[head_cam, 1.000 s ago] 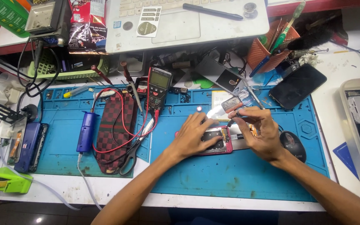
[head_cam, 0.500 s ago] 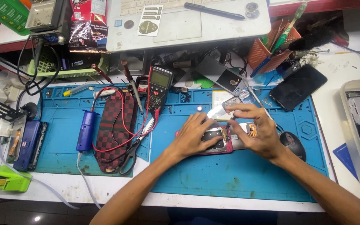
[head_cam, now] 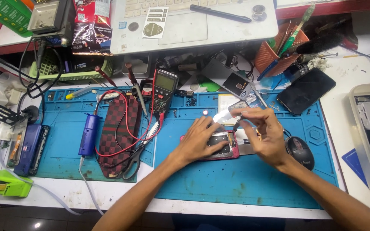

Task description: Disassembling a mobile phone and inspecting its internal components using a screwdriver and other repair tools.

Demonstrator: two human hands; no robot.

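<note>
A: Two big things fill the surface (head_cam: 356, 81): the blue work mat (head_cam: 236, 184) across the middle and the white laptop (head_cam: 193, 25) at the far edge.

B: And on the mat?

A: At its left part lies a dark red checkered pouch (head_cam: 118, 137), with red and black test leads (head_cam: 127, 124) looped over it from the multimeter (head_cam: 163, 87) just beyond. A blue cylindrical tool (head_cam: 88, 133) lies left of the pouch, and black scissors (head_cam: 135, 160) rest at the pouch's near right corner.

B: Where are the person's hands?

A: Both are over the middle of the mat. The left hand (head_cam: 200, 143) lies spread and flat, pressing on an opened phone in a red frame (head_cam: 223, 145), which sits on the mat directly beneath both hands. The right hand (head_cam: 264, 132) hovers over the phone's right end, thumb and forefinger pinched on a thin dark tool (head_cam: 236, 124); what kind of tool cannot be told.

B: Anything to the right?

A: A black phone (head_cam: 305, 90) lies face up at the mat's far right corner, an orange pen cup (head_cam: 275, 53) stands beyond it, and a small dark mouse (head_cam: 299, 150) sits just right of the right hand. A clear plastic tray (head_cam: 365, 141) is at the right edge.

B: And far left?

A: A green tape dispenser (head_cam: 3, 184) at the near left corner.
</note>
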